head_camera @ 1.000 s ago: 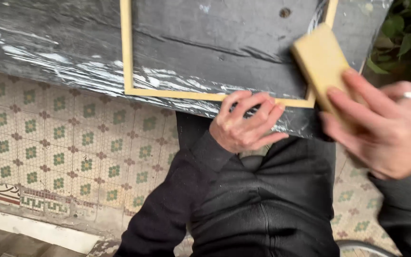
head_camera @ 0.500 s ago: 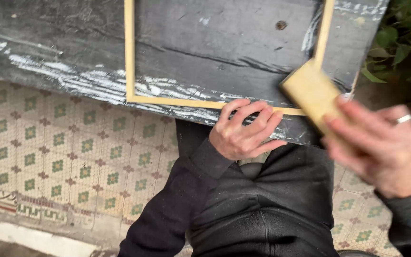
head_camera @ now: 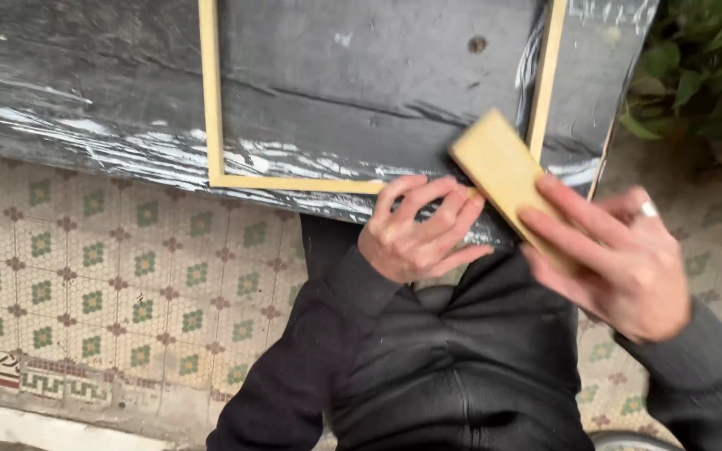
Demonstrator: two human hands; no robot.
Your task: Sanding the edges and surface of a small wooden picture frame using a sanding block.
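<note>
Seen from above: a thin, pale wooden frame (head_camera: 294,182) lying flat on a dark grey table (head_camera: 85,92) wrapped in crinkled clear plastic film, near edge of the frame close to the table's edge and just ahead of the lap.

Left hand (head_camera: 415,234) resting at the table's edge, fingers (head_camera: 428,196) half curled and pressing down on the frame's near rail close to its right corner; nothing gripped inside it, only a steadying press.

Right hand (head_camera: 620,263), with a ring on one finger, closed round the near end of a yellowish, flat rectangular block (head_camera: 503,171), fingers laid along its top face. Block tilted, far end pointing up and left, meeting or nearly meeting the frame's right-hand rail near the lower corner; actual contact hard to confirm from this angle.

Progress, judged from the frame's look: wood bare and even in colour all round, no paint or finish visible. Work with the block seemingly centred on the lower right corner. Left rail and most of the near rail look no different, so how much has been rubbed already cannot be told. Upper part of the frame out of view.

Around: patterned green and cream floor tiles (head_camera: 85,284), dark jacket (head_camera: 461,367) below, green leafy plant (head_camera: 704,67) at top right.
</note>
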